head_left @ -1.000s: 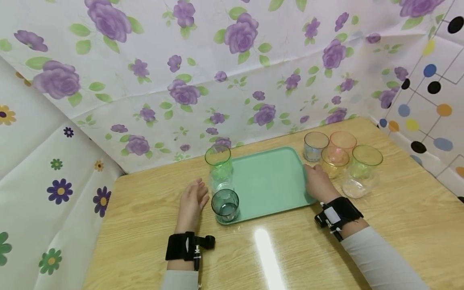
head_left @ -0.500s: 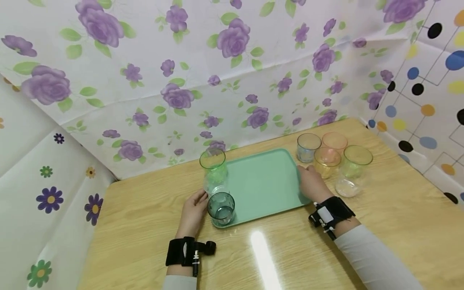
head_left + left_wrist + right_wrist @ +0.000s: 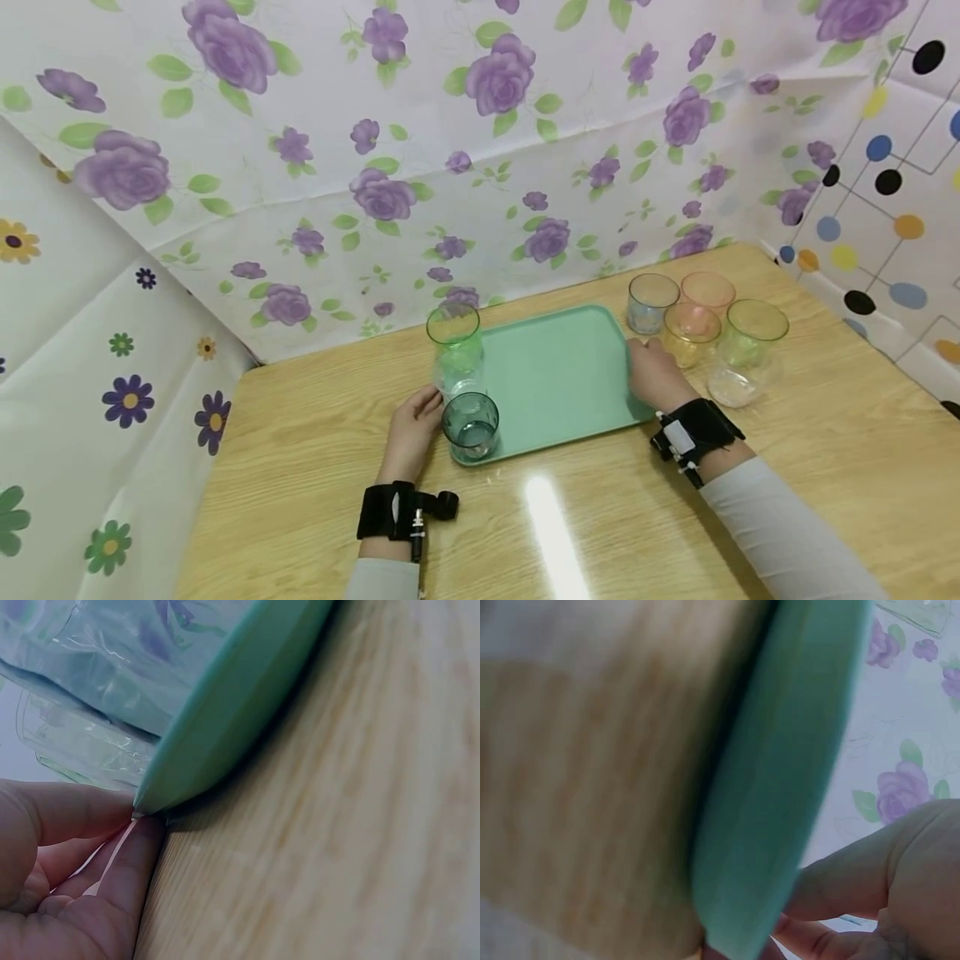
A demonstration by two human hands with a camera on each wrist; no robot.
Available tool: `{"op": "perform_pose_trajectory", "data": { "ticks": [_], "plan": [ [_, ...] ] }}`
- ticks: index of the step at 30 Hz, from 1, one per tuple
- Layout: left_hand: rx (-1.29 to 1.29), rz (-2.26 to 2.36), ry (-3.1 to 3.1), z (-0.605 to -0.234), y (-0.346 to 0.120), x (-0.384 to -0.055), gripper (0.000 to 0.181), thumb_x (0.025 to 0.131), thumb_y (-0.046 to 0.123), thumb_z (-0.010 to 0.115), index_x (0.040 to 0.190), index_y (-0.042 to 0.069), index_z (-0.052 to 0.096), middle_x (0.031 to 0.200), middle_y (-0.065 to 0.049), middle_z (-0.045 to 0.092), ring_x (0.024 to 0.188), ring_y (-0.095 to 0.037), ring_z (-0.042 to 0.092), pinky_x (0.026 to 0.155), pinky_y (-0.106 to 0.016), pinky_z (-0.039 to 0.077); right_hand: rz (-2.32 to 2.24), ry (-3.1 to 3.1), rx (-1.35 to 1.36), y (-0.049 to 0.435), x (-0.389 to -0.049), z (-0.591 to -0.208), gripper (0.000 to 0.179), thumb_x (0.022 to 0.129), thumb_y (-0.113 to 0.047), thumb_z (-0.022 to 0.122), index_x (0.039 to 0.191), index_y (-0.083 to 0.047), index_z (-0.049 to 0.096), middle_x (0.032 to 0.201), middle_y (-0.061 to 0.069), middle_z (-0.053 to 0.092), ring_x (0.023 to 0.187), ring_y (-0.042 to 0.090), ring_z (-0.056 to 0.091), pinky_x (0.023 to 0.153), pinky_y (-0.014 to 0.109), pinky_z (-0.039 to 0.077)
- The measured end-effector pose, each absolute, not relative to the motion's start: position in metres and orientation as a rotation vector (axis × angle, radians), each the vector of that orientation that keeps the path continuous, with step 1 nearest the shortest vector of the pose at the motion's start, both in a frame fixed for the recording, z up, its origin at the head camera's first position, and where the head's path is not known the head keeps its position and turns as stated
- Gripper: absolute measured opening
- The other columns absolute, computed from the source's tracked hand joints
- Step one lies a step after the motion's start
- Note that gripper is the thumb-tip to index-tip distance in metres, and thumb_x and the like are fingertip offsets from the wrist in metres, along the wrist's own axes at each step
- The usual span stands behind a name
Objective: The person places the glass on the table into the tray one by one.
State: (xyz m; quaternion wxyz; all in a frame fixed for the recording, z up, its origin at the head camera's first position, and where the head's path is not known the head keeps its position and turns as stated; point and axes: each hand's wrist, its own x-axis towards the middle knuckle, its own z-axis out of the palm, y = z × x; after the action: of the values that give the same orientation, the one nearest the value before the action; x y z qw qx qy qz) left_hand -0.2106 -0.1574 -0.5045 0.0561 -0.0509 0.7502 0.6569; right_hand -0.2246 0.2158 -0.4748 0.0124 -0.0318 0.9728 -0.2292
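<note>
A light green tray [image 3: 555,375] lies on the wooden table between both hands. On its left end stand a green-tinted glass [image 3: 456,342], a clear glass [image 3: 457,385] and a dark grey glass [image 3: 471,429], in a row from back to front. My left hand [image 3: 412,429] pinches the tray's left rim, thumb on top and a finger below, as the left wrist view shows. At the opposite end my right hand [image 3: 658,375] grips the right rim; in the right wrist view its thumb [image 3: 840,885] lies over the edge, with fingers partly hidden under it.
Just right of the tray stand several tinted glasses: a blue one [image 3: 652,308], a pink one [image 3: 708,292], an orange one [image 3: 692,337] and a yellow-green one [image 3: 756,333]. A clear glass [image 3: 735,385] is nearest me. Floral sheeting [image 3: 315,150] backs the table.
My left hand has moved right from beside the tray to its left rim and now pinches it. The right hand keeps its hold, and the tray and glasses look unmoved.
</note>
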Motion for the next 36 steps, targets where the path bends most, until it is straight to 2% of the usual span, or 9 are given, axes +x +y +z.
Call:
{"op": "perform_pose_trajectory", "data": {
  "ticks": [4, 9, 11, 14, 17, 22, 27, 36],
  "plan": [
    [-0.163, 1.993, 2.269, -0.505, -0.157, -0.211, 0.047, 0.101, 0.001, 0.057, 0.147, 0.001, 0.052, 0.148, -0.020, 0.051, 0.138, -0.031, 0.049, 0.113, -0.042, 0.043, -0.650, 2.987, -0.112, 0.217, -0.230, -0.468, 0.031, 0.090, 0.009, 0.048, 0.118, 0.019, 0.054, 0.100, 0.032, 0.053, 0.083, 0.038, 0.053, 0.069, 0.051, 0.054],
    [-0.167, 1.991, 2.251, -0.506, -0.159, -0.210, 0.047, 0.101, 0.001, 0.057, 0.148, 0.002, 0.051, 0.150, -0.020, 0.050, 0.139, -0.031, 0.048, 0.113, -0.042, 0.044, -0.613, 2.908, -0.241, 0.216, -0.230, -0.449, 0.016, 0.091, 0.000, 0.058, 0.098, 0.014, 0.059, 0.083, 0.019, 0.058, 0.075, 0.030, 0.055, 0.065, 0.043, 0.053],
    [-0.167, 1.992, 2.244, -0.507, -0.159, -0.210, 0.047, 0.101, 0.002, 0.057, 0.148, 0.002, 0.050, 0.150, -0.020, 0.050, 0.139, -0.030, 0.047, 0.113, -0.041, 0.044, -0.604, 2.871, -0.288, 0.215, -0.228, -0.438, 0.022, 0.093, -0.005, 0.063, 0.101, 0.015, 0.060, 0.088, 0.024, 0.063, 0.075, 0.031, 0.059, 0.067, 0.042, 0.054],
    [-0.166, 1.989, 2.244, -0.505, -0.158, -0.210, 0.047, 0.101, 0.004, 0.058, 0.148, 0.002, 0.050, 0.150, -0.020, 0.050, 0.139, -0.030, 0.048, 0.113, -0.040, 0.044, -0.610, 2.833, -0.355, 0.215, -0.229, -0.421, 0.040, 0.095, -0.011, 0.066, 0.119, 0.020, 0.058, 0.114, 0.035, 0.063, 0.097, 0.041, 0.065, 0.082, 0.049, 0.057],
    [-0.171, 1.992, 2.246, -0.503, -0.158, -0.211, 0.047, 0.101, 0.004, 0.057, 0.148, 0.002, 0.050, 0.149, -0.020, 0.051, 0.139, -0.030, 0.048, 0.113, -0.041, 0.044, -0.657, 2.820, -0.407, 0.213, -0.232, -0.402, 0.049, 0.096, -0.012, 0.067, 0.131, 0.020, 0.053, 0.129, 0.039, 0.056, 0.115, 0.050, 0.059, 0.094, 0.057, 0.053],
    [-0.192, 1.989, 2.252, -0.503, -0.157, -0.211, 0.047, 0.101, 0.002, 0.058, 0.147, 0.001, 0.051, 0.148, -0.019, 0.052, 0.138, -0.029, 0.049, 0.113, -0.041, 0.044, -0.653, 2.838, -0.429, 0.212, -0.239, -0.369, 0.053, 0.094, -0.012, 0.072, 0.135, 0.015, 0.052, 0.132, 0.035, 0.056, 0.115, 0.049, 0.058, 0.093, 0.056, 0.053],
    [-0.184, 1.998, 2.249, -0.503, -0.157, -0.210, 0.046, 0.101, 0.003, 0.059, 0.146, 0.001, 0.052, 0.148, -0.019, 0.052, 0.137, -0.029, 0.050, 0.112, -0.040, 0.045, -0.552, 2.888, -0.373, 0.218, -0.252, -0.341, 0.056, 0.092, -0.011, 0.074, 0.138, 0.013, 0.052, 0.132, 0.037, 0.051, 0.120, 0.052, 0.049, 0.093, 0.058, 0.051],
    [-0.170, 2.028, 2.237, -0.502, -0.158, -0.209, 0.046, 0.100, 0.003, 0.058, 0.146, 0.000, 0.052, 0.149, -0.020, 0.051, 0.137, -0.029, 0.050, 0.111, -0.039, 0.045, -0.471, 2.887, -0.343, 0.239, -0.282, -0.330, 0.055, 0.089, -0.009, 0.073, 0.134, 0.016, 0.053, 0.135, 0.039, 0.048, 0.130, 0.057, 0.036, 0.096, 0.064, 0.046]
  ]
}}
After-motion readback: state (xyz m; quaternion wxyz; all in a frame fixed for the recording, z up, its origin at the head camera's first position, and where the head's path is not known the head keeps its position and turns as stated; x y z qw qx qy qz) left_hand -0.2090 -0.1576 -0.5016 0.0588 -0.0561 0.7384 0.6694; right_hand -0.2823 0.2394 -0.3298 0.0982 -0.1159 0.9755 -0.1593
